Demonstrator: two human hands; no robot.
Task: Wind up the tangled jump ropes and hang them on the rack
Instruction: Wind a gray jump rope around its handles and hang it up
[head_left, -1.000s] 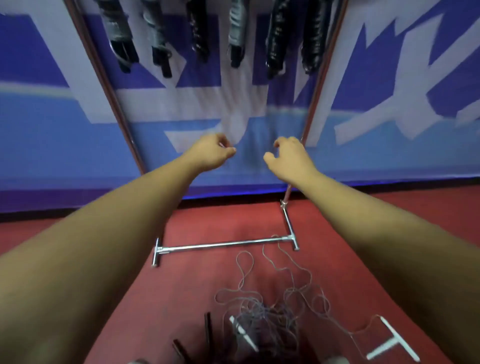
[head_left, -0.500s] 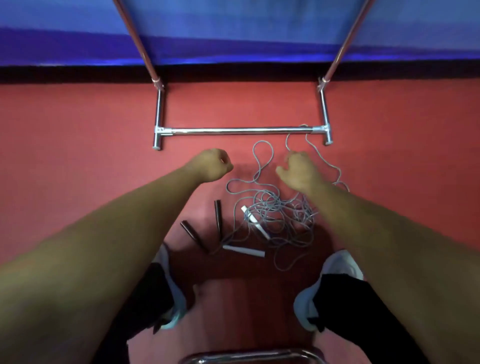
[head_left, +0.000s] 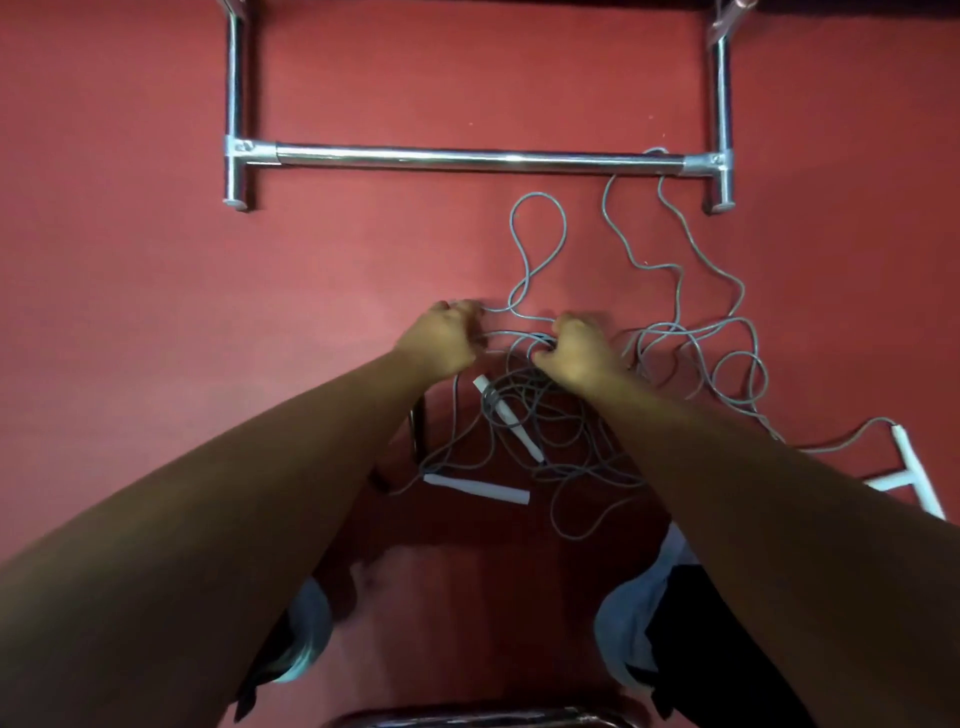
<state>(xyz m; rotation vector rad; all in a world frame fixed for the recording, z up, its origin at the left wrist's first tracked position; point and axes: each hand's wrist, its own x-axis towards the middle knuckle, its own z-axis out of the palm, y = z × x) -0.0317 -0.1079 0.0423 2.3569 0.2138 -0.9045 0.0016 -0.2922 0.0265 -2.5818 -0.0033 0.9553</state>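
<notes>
Our right hand has its fingers curled round strands of the ropes, which lie tangled on the floor just below both hands. Our left hand curls its fingers against a strand; blur hides any grip. The rack stands beyond the fingers.

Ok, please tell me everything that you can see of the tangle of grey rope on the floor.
The tangle of grey rope is thin, plastic-looking cord lying in loose, crossing loops on the red floor. White handles lie in and beside it; a dark handle shows partly under the left arm. One loop reaches the rack's base bar on the right. The left hand and right hand grip strands within it.
</notes>
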